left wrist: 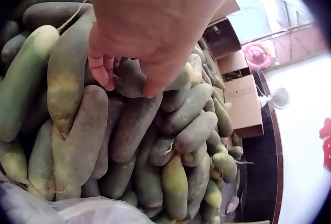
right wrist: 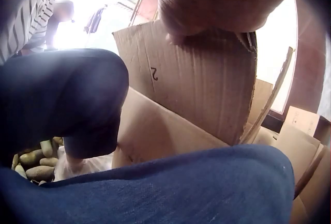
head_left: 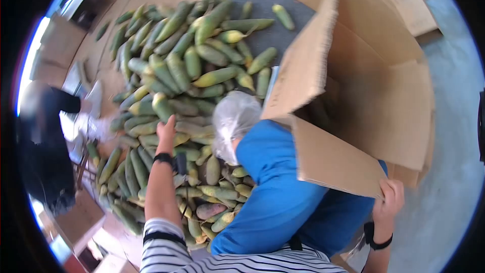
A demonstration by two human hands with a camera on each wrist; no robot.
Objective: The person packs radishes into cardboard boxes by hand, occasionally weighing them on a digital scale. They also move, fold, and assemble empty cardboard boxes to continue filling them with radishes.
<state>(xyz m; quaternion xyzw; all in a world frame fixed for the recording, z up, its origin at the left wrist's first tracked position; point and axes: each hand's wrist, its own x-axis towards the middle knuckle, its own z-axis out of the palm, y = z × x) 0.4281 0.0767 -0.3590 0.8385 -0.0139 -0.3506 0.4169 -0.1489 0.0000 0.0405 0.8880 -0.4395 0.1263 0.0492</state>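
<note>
Green radish [head_left: 161,106] is at the left hand [head_left: 166,127], over the middle of a large heap of radishes [head_left: 174,71]. The fingers of this hand are bent, and in the left wrist view they and the thumb hold the radish from two sides. Its neighbours lie close together, many green, some with yellowish ends. To the right of the heap stands an open cardboard box [head_left: 404,106], against the person's blue trousers [head_left: 273,172]. The right hand [head_left: 390,197] grips the edge of its near flap [head_left: 338,159]. The inside of the box is too dark to tell clearly. Clear plastic [head_left: 235,116] lies between heap and box, around the person's lower leg. At the far left is another person [head_left: 45,162] in dark clothes.
</note>
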